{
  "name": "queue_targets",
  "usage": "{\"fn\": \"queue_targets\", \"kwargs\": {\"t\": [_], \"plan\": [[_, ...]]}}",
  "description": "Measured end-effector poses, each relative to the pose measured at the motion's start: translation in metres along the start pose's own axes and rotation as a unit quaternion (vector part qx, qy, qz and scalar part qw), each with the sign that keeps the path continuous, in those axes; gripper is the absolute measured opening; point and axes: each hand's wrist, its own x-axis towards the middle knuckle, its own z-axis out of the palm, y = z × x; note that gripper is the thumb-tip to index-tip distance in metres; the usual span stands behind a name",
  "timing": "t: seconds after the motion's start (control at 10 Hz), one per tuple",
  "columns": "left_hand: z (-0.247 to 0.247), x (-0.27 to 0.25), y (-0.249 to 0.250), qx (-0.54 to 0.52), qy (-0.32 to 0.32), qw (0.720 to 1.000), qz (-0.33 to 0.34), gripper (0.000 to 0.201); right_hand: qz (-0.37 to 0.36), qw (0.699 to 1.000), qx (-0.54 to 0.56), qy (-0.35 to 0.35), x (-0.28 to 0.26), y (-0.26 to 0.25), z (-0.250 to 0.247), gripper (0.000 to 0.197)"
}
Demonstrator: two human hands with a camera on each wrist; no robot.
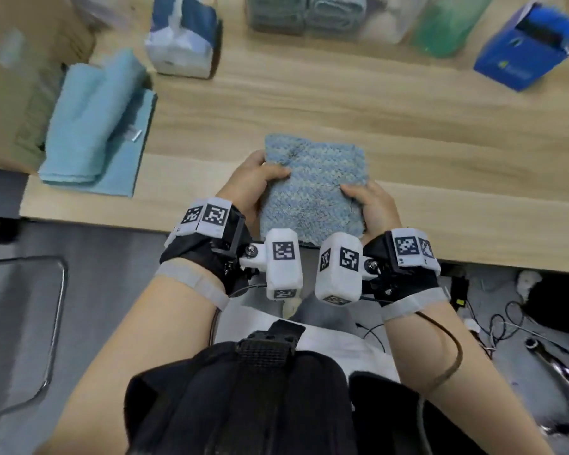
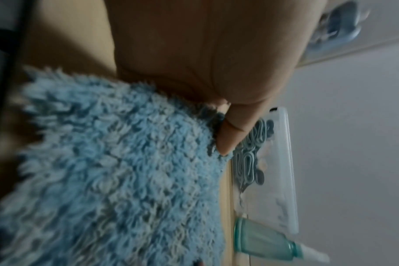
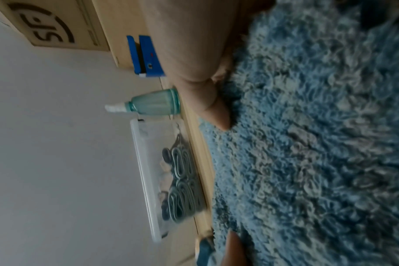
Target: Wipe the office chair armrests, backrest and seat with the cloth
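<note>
Pale wood-grain desk (image 1: pixel 408 133) stretches in front of me, its near edge just above my wrists. I judge this to be the very start of the job: the cloth is in hand, folded square, and no part of the chair has been wiped yet. No armrest, backrest or seat shows plainly in any view, so my next move calls for lifting the cloth clear of the desk and turning toward the chair.

My left hand (image 1: pixel 253 178) has its grip closed on the cloth's (image 1: pixel 312 188) left edge, thumb on top, fingers beneath. The cloth, shaggy blue, sits between my hands over the near edge of the desk; whether it rests there or hangs just above, I cannot tell. My right hand (image 1: pixel 372 205) pinches the right edge, thumb pressed into the pile.

Around me, from the left: a cardboard box (image 1: pixel 17 77), folded light-blue towels (image 1: pixel 92 126), a tissue pack (image 1: pixel 181 37), a clear bin of rolled cloths (image 1: pixel 306 11), a green spray bottle (image 1: pixel 447 24) and a blue carton (image 1: pixel 526 50). All stand well apart from the cloth, so nothing blocks lifting it. Cables (image 1: pixel 493 326) lie on the floor at my right, which I should mind when I turn.
</note>
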Motion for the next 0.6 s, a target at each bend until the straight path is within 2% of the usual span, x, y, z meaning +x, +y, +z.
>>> {"fn": "queue_targets", "kwargs": {"t": [0.1,0.2,0.3,0.5,0.6], "plan": [[0.016,0.02,0.014,0.019,-0.02,0.999,-0.021,0.028,-0.024,0.998,-0.024,0.046,0.016,-0.012,-0.01,0.017],[0.026,0.035,0.023,0.072,-0.02,0.997,-0.016,0.028,-0.03,0.995,-0.059,0.069,0.029,-0.019,-0.014,0.013],[0.031,0.049,0.027,0.1,-0.002,0.995,-0.004,0.018,-0.023,0.994,-0.073,0.076,0.04,-0.023,-0.015,0.018],[0.033,0.063,0.03,0.163,0.043,0.986,0.009,0.004,-0.082,0.986,-0.044,0.14,0.055,-0.043,-0.021,0.035],[0.027,0.069,0.036,0.227,0.096,0.969,0.017,0.02,-0.102,0.983,-0.063,0.142,0.058,-0.066,-0.022,0.029]]}}
